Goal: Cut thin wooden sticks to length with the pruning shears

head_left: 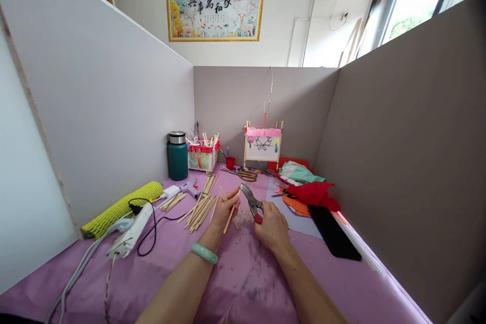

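Pale wooden sticks are pinched in my left hand, which wears a green bangle at the wrist. My right hand is wrapped round red-handled pruning shears. The metal jaws of the shears point up and left, close to the tip of one stick near my left fingertips. Whether the blades touch the stick I cannot tell. Left of my left hand, several more wooden sticks lie in a loose pile. Small wood chips are scattered beneath my hands on the pink-purple cloth.
A teal bottle, a decorated box of sticks and a small lantern-like frame stand at the back. A glue gun and power strip lie left. A black phone and red fabric lie right.
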The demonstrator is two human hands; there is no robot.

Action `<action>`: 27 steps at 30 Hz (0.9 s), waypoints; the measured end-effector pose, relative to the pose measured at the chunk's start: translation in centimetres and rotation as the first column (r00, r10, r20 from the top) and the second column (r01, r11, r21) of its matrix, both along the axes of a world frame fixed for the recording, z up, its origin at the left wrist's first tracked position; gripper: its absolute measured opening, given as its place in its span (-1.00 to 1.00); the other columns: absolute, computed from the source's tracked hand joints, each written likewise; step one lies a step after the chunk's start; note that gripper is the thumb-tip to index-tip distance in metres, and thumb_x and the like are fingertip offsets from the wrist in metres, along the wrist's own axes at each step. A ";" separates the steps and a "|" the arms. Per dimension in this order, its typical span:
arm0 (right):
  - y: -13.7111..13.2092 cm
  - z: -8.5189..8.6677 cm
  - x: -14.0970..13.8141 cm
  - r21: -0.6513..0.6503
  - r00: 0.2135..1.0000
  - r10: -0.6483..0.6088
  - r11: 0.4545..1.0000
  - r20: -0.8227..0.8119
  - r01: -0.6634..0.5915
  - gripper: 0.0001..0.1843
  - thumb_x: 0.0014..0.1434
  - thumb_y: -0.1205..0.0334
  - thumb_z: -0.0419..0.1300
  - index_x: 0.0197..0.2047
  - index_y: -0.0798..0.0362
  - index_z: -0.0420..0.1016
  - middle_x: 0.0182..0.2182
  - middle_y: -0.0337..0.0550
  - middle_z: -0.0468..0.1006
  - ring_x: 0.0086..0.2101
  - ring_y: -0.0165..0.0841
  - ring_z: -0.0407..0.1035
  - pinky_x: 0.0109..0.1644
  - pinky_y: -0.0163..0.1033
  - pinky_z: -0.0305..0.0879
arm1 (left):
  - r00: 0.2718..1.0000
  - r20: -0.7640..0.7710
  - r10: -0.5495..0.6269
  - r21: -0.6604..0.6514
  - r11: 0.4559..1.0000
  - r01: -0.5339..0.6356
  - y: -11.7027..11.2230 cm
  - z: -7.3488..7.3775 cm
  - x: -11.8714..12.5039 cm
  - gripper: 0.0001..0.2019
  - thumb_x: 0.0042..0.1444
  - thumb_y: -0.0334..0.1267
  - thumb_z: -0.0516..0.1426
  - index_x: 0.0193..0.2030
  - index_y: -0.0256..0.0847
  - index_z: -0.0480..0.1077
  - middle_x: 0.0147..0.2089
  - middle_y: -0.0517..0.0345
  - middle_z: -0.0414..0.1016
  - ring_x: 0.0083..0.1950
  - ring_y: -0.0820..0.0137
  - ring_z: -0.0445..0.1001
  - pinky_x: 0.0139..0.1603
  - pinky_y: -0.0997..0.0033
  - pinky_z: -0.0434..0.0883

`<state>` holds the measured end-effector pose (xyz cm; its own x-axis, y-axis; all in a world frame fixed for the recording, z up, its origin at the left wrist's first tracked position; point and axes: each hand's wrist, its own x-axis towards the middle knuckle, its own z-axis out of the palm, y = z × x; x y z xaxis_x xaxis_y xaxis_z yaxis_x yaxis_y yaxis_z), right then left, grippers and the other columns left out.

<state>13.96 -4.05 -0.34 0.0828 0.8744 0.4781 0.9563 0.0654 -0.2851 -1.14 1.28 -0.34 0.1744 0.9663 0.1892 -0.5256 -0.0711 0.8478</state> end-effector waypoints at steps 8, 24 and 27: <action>-0.1 -0.1 -0.1 0.027 0.998 -0.020 0.999 0.062 0.018 -0.55 0.04 0.28 0.17 0.04 0.07 0.30 -0.11 -0.01 0.44 -0.07 -0.13 0.32 -0.13 -0.17 0.08 | 0.999 -0.039 0.006 0.008 1.000 -0.006 -0.1 0.0 0.0 -0.42 -0.15 -0.16 0.33 0.06 -0.36 0.47 -0.60 0.36 0.23 -0.62 0.65 0.04 -0.58 0.55 -0.08; -0.3 0.2 -0.5 -0.096 0.998 -0.024 0.995 0.059 0.029 -0.82 0.08 0.40 0.08 -0.20 0.05 0.32 -0.20 -0.08 0.49 -0.23 -0.24 0.42 -0.30 -0.23 0.04 | 0.997 -0.058 0.056 0.046 0.997 -0.054 -0.4 0.2 -0.2 -0.34 -0.20 -0.15 0.35 0.09 -0.40 0.47 -0.59 0.36 0.20 -0.58 0.63 0.04 -0.54 0.52 -0.06; -0.3 0.3 -0.4 -0.126 0.999 -0.019 0.992 0.040 0.024 -0.82 0.09 0.39 0.07 -0.19 0.05 0.33 -0.20 -0.08 0.50 -0.25 -0.25 0.43 -0.31 -0.23 0.03 | 0.996 -0.066 0.058 0.038 0.998 -0.056 -0.4 0.2 -0.3 -0.33 -0.20 -0.14 0.33 0.10 -0.40 0.46 -0.60 0.36 0.20 -0.59 0.63 0.03 -0.54 0.52 -0.07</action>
<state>13.60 -4.30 -0.07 0.0861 0.9261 0.3672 0.9675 0.0102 -0.2525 -1.39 0.89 -0.12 0.1329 0.9677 0.2143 -0.4618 -0.1308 0.8773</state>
